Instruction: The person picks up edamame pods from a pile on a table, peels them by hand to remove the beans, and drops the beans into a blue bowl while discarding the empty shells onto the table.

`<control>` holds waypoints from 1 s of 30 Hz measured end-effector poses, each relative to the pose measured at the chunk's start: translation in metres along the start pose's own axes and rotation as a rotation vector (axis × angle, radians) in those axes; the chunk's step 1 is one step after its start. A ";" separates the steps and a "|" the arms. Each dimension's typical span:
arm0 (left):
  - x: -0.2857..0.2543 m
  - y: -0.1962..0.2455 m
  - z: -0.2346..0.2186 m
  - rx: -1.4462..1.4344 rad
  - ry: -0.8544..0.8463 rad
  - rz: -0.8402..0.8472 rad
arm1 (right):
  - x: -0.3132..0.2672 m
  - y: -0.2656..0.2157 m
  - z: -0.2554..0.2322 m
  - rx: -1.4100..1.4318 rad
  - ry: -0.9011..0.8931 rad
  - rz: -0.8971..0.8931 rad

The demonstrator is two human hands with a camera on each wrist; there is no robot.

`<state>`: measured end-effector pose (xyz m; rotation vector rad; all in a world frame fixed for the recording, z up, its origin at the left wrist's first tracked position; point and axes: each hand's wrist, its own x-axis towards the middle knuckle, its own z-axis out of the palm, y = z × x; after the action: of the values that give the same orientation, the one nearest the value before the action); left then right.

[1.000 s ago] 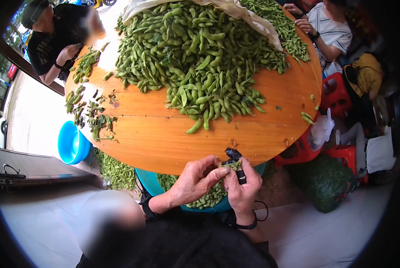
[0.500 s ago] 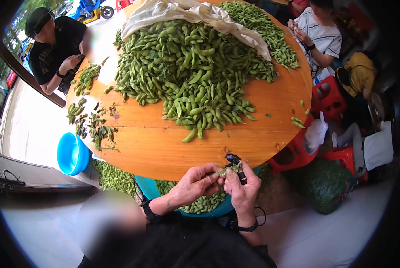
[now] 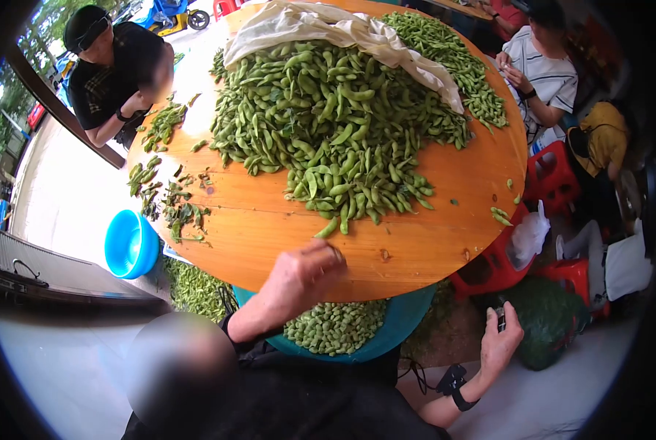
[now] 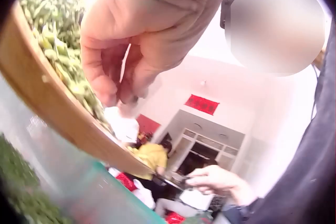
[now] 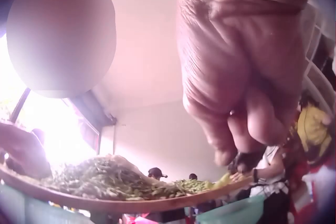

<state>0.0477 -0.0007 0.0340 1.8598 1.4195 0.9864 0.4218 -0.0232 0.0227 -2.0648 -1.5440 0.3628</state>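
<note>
The left hand (image 3: 298, 277), fingers loosely curled and empty, should take the nearest pod (image 3: 328, 226) at twelve o'clock, while the right hand (image 3: 501, 339) grips a small dark tool (image 3: 500, 318).

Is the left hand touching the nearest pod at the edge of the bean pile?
Cannot tell. In the head view the left hand reaches near the lone pod, but motion blur hides whether fingertips meet it; the wrist view shows no clear contact.

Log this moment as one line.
left hand: over table edge, near edamame pile | right hand: out to side, grips small tool | basin: trimmed pods
</note>
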 end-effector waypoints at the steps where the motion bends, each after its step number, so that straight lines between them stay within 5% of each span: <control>1: 0.009 -0.003 0.002 0.095 0.166 -0.045 | -0.001 -0.005 0.005 0.055 0.081 -0.068; 4: 0.020 -0.030 0.010 0.470 0.303 0.013 | -0.001 -0.027 0.024 0.206 0.080 -0.062; 9: 0.011 -0.030 0.011 0.333 0.325 -0.039 | -0.011 -0.084 0.059 0.496 -0.230 -0.315; 11: 0.001 -0.019 0.006 -0.370 0.076 -0.279 | -0.019 -0.104 0.075 0.717 -0.411 -0.291; 12: -0.003 -0.014 0.008 -0.372 0.069 -0.281 | -0.022 -0.117 0.079 0.815 -0.517 -0.229; 14: -0.010 -0.004 0.015 -0.884 -0.041 -0.387 | -0.025 -0.136 0.081 1.039 -0.771 0.058; 18: -0.014 0.000 0.031 -1.050 0.034 -0.377 | -0.026 -0.143 0.091 1.316 -0.970 0.151; 23: -0.016 0.000 0.045 -1.024 0.121 -0.383 | -0.026 -0.139 0.096 1.310 -0.963 0.200; 26: -0.017 -0.003 0.045 -0.753 0.107 -0.174 | -0.028 -0.132 0.102 1.328 -0.907 0.181; 30: -0.019 0.002 0.040 -1.114 -0.002 -0.338 | -0.028 -0.122 0.101 1.407 -0.856 0.045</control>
<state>0.0789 -0.0200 0.0098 0.7717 0.8143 1.2206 0.2639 0.0011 0.0047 -0.7777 -0.9700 1.8545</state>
